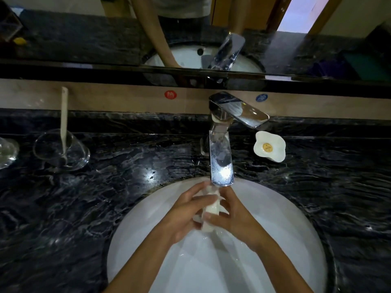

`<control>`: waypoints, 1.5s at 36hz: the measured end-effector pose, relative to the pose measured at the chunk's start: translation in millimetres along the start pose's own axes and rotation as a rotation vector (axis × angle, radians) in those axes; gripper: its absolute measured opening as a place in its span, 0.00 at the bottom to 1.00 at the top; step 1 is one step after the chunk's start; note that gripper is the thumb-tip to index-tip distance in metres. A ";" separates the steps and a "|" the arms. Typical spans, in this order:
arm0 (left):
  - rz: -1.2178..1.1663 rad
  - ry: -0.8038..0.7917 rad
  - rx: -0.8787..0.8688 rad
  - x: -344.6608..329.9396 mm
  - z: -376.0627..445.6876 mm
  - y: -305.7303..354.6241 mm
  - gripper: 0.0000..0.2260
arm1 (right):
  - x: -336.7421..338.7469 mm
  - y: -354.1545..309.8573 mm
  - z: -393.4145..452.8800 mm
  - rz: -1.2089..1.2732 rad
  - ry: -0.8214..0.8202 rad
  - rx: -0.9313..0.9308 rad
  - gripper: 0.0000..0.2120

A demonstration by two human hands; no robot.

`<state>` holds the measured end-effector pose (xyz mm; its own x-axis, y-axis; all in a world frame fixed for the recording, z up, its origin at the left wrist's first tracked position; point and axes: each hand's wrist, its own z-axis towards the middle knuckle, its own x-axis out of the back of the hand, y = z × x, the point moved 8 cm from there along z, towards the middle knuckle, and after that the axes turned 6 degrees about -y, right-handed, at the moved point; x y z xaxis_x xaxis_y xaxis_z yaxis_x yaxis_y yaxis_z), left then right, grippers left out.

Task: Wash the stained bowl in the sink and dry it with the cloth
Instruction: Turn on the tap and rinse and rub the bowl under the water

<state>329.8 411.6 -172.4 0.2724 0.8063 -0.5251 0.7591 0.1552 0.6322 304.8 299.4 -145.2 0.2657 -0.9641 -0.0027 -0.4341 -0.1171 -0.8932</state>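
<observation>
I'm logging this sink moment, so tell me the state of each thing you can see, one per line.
Bowl: held on edge under the spout, in both hands.
Left hand: holding the bowl.
Right hand: holding the bowl.
Tap: handle raised; running water can't be confirmed.
Sink: wet.
Glass: upright, holding a toothbrush.
Soap dish: holds a round packet.
</observation>
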 end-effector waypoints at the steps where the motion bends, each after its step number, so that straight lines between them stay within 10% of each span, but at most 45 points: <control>1: -0.002 0.014 -0.016 0.9 0.2 -0.7 0.23 | 2.7 1.2 0.4 0.043 0.012 -0.011 0.32; 11: -0.056 0.030 -0.139 -2.8 -2.2 1.0 0.27 | 5.4 5.7 4.3 0.250 -0.046 -0.125 0.36; 41: -0.198 -0.120 0.081 1.7 -4.4 -17.1 0.25 | -9.8 5.2 -11.1 -0.154 0.111 0.072 0.52; 54: -0.184 -0.076 -0.108 -5.4 -8.8 -3.3 0.23 | 0.3 6.0 -2.6 0.090 -0.035 -0.008 0.39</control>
<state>320.7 411.7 -166.6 0.1822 0.7144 -0.6756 0.7335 0.3588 0.5772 300.0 297.8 -149.4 0.2546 -0.9620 -0.0987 -0.4645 -0.0321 -0.8850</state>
